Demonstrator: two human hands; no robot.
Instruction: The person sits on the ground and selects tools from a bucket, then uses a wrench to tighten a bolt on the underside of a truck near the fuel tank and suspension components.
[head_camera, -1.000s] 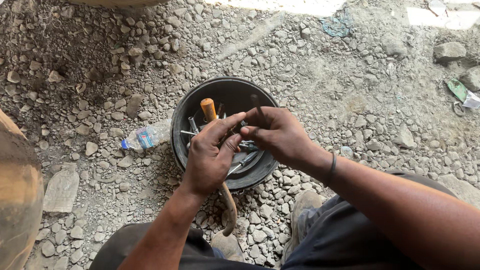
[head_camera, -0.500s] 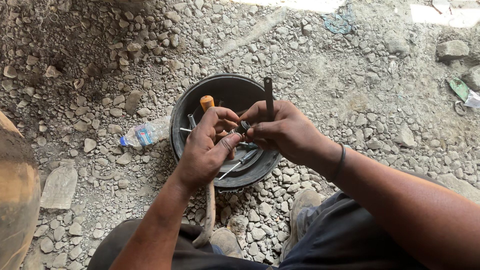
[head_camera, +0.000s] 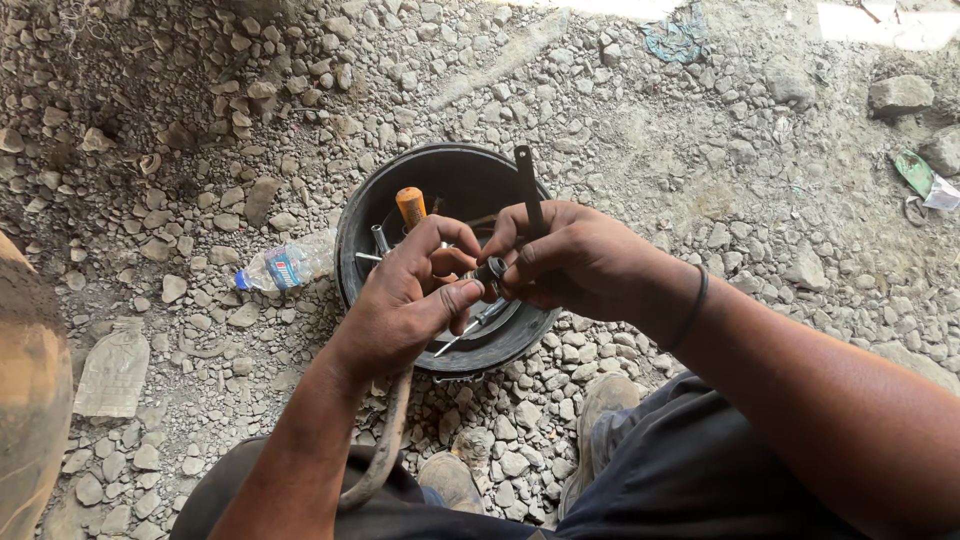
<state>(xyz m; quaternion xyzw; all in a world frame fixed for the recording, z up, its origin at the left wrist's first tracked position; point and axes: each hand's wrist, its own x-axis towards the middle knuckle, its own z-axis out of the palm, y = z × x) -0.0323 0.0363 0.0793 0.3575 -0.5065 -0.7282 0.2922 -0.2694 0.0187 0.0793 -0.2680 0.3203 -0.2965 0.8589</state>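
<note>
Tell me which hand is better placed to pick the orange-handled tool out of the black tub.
Left, probably. The left hand sits nearest the orange-handled tool, while the right hand grips a dark metal tool.

Count of items in view, by kind:

Hands: two, a left hand and a right hand, both belonging to the one person.
Small dark sockets: one, pinched between the fingers of both hands.
Dark metal tool bars: one, standing upright out of the right hand.
Black round tubs: one, on the gravel.
Orange-handled tools: one, inside the tub; other metal tools lie there, number cannot be told.
Clear plastic bottles: one, lying just beside the tub.
Black wristbands: one, on the right wrist.
Dusty shoes: two, left and right
</note>
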